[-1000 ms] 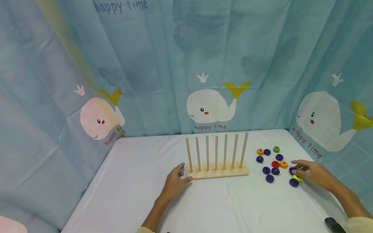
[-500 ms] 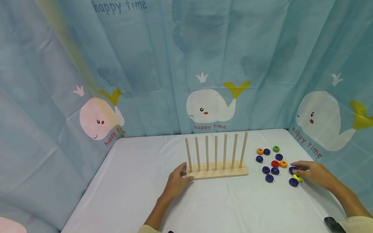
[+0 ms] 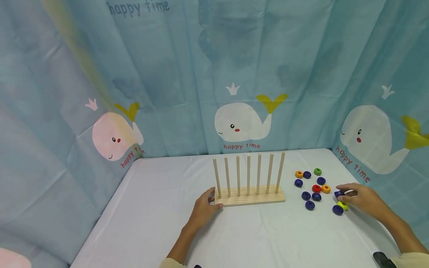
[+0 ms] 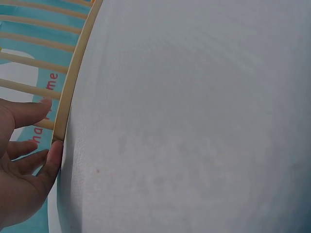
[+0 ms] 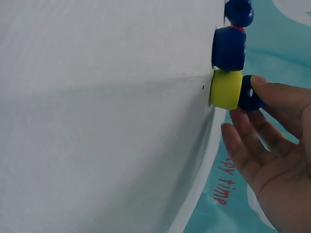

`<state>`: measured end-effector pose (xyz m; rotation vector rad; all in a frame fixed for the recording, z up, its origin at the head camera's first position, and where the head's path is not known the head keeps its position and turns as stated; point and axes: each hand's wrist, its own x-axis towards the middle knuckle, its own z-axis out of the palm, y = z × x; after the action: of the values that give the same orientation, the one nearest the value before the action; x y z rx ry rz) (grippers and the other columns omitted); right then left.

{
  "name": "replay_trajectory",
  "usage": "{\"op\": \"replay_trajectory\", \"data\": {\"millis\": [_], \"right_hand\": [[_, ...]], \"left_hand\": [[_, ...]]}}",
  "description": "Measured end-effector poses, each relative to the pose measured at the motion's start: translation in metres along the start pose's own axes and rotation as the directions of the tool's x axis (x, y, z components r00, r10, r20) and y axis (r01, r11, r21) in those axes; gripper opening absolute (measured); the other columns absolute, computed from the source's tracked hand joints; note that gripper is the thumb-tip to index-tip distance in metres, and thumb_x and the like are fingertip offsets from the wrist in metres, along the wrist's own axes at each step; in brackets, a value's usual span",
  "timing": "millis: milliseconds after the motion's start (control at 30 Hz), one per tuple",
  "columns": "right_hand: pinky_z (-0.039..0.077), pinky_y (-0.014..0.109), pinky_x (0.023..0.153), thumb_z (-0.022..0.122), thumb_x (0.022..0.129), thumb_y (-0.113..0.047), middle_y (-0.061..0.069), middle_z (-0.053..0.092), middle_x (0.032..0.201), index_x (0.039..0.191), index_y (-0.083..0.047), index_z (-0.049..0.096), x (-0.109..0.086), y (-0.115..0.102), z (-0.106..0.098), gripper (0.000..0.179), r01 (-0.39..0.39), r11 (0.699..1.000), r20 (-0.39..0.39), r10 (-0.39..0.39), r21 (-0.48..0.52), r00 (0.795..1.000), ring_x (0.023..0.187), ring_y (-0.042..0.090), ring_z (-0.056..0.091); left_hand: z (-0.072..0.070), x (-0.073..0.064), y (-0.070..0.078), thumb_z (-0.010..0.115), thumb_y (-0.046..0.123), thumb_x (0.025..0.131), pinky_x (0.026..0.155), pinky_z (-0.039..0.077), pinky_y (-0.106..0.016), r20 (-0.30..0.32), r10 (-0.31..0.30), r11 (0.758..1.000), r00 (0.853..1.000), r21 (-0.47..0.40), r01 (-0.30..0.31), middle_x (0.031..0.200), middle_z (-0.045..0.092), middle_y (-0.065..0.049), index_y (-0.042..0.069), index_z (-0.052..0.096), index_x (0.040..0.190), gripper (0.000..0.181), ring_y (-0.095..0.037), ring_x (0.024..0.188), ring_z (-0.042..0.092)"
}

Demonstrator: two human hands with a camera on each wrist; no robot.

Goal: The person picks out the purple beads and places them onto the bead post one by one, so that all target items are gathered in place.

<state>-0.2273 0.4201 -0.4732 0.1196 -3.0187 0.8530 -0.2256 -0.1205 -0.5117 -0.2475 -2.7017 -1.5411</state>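
Observation:
A wooden rack (image 3: 251,200) with a row of several upright pegs stands mid-table, all its pegs bare. My left hand (image 3: 202,209) holds its left end, a fingertip against the end of the base and the thumb by the front corner. On the right, my right hand (image 3: 363,201) pinches a dark blue bead (image 5: 249,94) between thumb and fingers. The bead is tilted so its hole shows in the right wrist view, and it sits just beyond a yellow-green bead (image 5: 226,90). Another dark blue bead (image 3: 337,210) lies in front of that one.
Loose beads lie between rack and right hand: several dark blue ones (image 3: 316,197), a red bead (image 3: 316,188), two orange beads (image 3: 326,189) and a green bead (image 3: 317,171). A whale-print curtain (image 3: 181,111) hangs behind the white table (image 3: 161,193).
My right hand has taken hold of the dark blue bead and tipped it up slightly. The left hand has closed in a little on the rack's end; the other beads stay put.

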Motion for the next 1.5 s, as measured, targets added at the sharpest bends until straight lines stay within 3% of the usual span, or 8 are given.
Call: {"op": "replay_trajectory", "data": {"millis": [267, 533, 900, 1133, 1500], "right_hand": [[0.056, 0.047, 0.069, 0.075, 0.085, -0.023, 0.026, 0.060, 0.110, 0.119, 0.006, 0.064, -0.002, -0.012, -0.003, 0.046, 0.030, 0.998, -0.040, -0.032, -0.051, 0.999, 0.092, 0.040, 0.060], [0.057, 0.045, 0.070, 0.074, 0.086, -0.020, 0.027, 0.061, 0.112, 0.116, 0.004, 0.066, -0.002, -0.025, -0.001, 0.039, 0.037, 0.999, -0.036, -0.037, -0.014, 0.999, 0.093, 0.039, 0.060], [0.058, 0.037, 0.070, 0.077, 0.082, -0.010, 0.019, 0.061, 0.110, 0.116, 0.003, 0.067, 0.001, -0.039, 0.006, 0.038, 0.146, 0.989, -0.130, -0.145, -0.003, 0.981, 0.090, 0.035, 0.062], [0.057, 0.028, 0.067, 0.079, 0.083, -0.020, 0.019, 0.061, 0.114, 0.113, -0.004, 0.067, 0.001, -0.054, 0.005, 0.036, 0.197, 0.980, -0.183, -0.189, 0.029, 0.965, 0.093, 0.038, 0.064], [0.051, 0.017, 0.067, 0.077, 0.084, -0.034, 0.016, 0.063, 0.115, 0.118, -0.006, 0.067, 0.001, -0.075, 0.008, 0.045, 0.216, 0.974, -0.224, -0.197, 0.066, 0.955, 0.094, 0.034, 0.062]], "left_hand": [[-0.001, 0.003, 0.002, 0.076, 0.021, 0.085, 0.093, 0.049, -0.041, 0.005, 0.005, 1.000, 1.000, -0.017, -0.005, 0.140, 0.049, -0.016, 0.002, 0.038, 0.147, 0.075, -0.028, 0.117, 0.056], [0.001, 0.002, 0.001, 0.077, 0.015, 0.083, 0.093, 0.048, -0.042, -0.019, -0.035, 0.999, 0.999, -0.002, 0.035, 0.139, 0.052, -0.011, 0.006, 0.042, 0.146, 0.072, -0.025, 0.115, 0.056], [0.005, 0.003, 0.006, 0.075, 0.000, 0.080, 0.087, 0.051, -0.038, -0.062, -0.049, 0.999, 0.997, -0.016, 0.049, 0.139, 0.052, -0.012, 0.006, 0.045, 0.143, 0.070, -0.027, 0.113, 0.057], [0.005, 0.003, 0.006, 0.075, -0.001, 0.079, 0.084, 0.053, -0.034, -0.079, -0.076, 0.995, 0.994, -0.077, 0.070, 0.141, 0.050, -0.012, 0.008, 0.046, 0.143, 0.072, -0.029, 0.114, 0.057], [0.004, 0.004, 0.001, 0.075, 0.004, 0.081, 0.090, 0.052, -0.039, -0.064, -0.073, 0.982, 0.995, -0.178, 0.061, 0.144, 0.047, -0.012, 0.010, 0.045, 0.144, 0.070, -0.034, 0.123, 0.052]]}}
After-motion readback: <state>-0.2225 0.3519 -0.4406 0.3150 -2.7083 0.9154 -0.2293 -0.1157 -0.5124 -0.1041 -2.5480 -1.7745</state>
